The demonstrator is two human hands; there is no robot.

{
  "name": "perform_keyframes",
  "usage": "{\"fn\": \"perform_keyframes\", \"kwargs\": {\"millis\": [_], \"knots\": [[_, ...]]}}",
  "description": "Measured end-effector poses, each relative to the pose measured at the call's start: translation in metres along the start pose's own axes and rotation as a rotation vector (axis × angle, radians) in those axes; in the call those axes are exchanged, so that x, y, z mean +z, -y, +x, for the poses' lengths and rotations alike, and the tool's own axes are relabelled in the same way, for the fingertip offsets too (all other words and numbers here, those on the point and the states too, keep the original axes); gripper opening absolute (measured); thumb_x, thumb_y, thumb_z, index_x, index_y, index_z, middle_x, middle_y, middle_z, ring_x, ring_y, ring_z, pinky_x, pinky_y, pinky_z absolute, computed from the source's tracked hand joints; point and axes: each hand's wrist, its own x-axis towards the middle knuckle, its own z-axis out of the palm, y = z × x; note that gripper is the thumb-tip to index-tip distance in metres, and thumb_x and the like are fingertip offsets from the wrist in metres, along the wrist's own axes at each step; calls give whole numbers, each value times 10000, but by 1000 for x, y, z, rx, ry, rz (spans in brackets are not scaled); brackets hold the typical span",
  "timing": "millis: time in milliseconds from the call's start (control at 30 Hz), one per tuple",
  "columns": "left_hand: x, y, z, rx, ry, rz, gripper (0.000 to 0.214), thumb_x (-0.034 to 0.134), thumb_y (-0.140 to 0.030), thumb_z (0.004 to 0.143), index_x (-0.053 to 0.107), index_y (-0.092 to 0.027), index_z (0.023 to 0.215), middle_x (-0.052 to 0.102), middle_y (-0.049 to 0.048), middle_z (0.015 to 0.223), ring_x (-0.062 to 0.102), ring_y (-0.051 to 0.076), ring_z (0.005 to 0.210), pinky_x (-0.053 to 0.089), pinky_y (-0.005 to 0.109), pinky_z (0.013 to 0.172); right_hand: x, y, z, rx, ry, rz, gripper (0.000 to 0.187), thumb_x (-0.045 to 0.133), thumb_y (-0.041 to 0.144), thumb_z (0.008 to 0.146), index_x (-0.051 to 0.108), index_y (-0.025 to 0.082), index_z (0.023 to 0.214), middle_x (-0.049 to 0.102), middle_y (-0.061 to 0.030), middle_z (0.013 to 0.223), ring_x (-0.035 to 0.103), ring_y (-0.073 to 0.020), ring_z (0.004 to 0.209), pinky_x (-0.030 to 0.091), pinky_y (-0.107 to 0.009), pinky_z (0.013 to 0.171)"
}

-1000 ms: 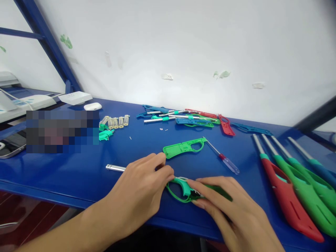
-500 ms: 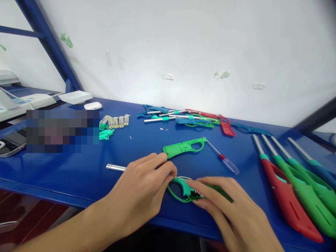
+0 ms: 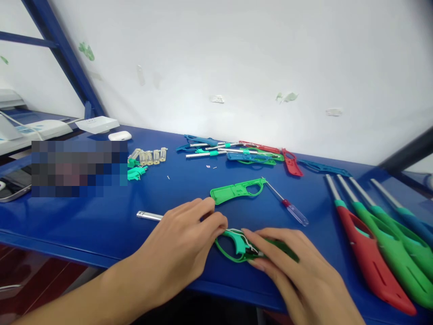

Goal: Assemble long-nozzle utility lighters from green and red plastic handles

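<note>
A green lighter half-shell (image 3: 233, 246) with a teal trigger lies near the front edge of the blue table (image 3: 101, 221). My left hand (image 3: 182, 253) pinches its left end, where a metal tube (image 3: 149, 215) sticks out to the left. My right hand (image 3: 297, 271) presses down on its right part, fingers together over the handle. A second green half-shell (image 3: 237, 189) lies just behind, beside a small screwdriver (image 3: 287, 205) with a red and clear handle.
Several finished long lighters (image 3: 379, 253), red, green and blue, lie in a row at the right. A pile of coloured shells and tubes (image 3: 237, 151) sits at the back, small clear parts (image 3: 149, 157) to its left. A phone (image 3: 13, 187) and white cases (image 3: 101, 126) lie far left.
Both hands stay on the green shell; the right fingers have shifted slightly along it. Nothing else has moved.
</note>
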Motion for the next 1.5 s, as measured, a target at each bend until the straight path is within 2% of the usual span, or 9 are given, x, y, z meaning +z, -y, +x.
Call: {"fn": "perform_keyframes", "kwargs": {"millis": [200,400,533,600,733,1067,1500], "knots": [[1,2,-3,0,13,3,192,482,-51,1038,582,-201,1105,579,29,1008,586,212,889,457,356,758,0,-3,-4,20,84,39,364,549,184,1027,620,333,1352,699,-21,1206,700,-146,1092,612,-203,906],[-2,2,-5,-12,49,-13,200,455,-71,1051,591,-206,1107,528,20,972,539,194,828,426,347,720,1,1,2,30,-20,9,242,514,316,1067,684,302,1240,743,-22,1108,734,-167,994,635,-245,848],[-4,1,-4,-37,71,-22,304,436,-27,1021,606,-228,1174,497,10,929,508,186,774,395,329,656,1,1,2,34,-19,-57,328,487,377,1076,638,311,1359,737,-41,1102,745,-186,965,657,-273,789],[-4,1,-2,-33,88,-42,357,422,-4,1006,617,-241,1190,517,16,946,525,185,790,412,322,666,1,1,1,30,-3,-52,345,476,362,1080,616,330,1393,729,-39,1102,742,-181,956,659,-261,763],[-4,2,-1,-43,92,-93,338,428,-9,1006,630,-239,1149,573,34,1033,573,188,866,463,329,738,0,1,2,24,30,22,310,468,295,1081,665,323,1319,724,-36,1125,731,-161,991,642,-218,798],[-4,2,-1,-66,129,-173,332,422,11,1004,592,-237,1144,593,36,1150,600,195,985,500,354,847,-1,3,3,45,4,-4,240,513,353,1066,676,324,1240,737,-20,1103,738,-179,974,644,-268,804],[-4,1,-1,-22,111,-126,418,397,75,934,632,-193,1153,598,77,1156,610,218,975,543,396,847,-2,2,3,26,-6,33,248,509,297,1066,695,323,1226,740,-17,1116,736,-164,989,639,-240,836]]}}
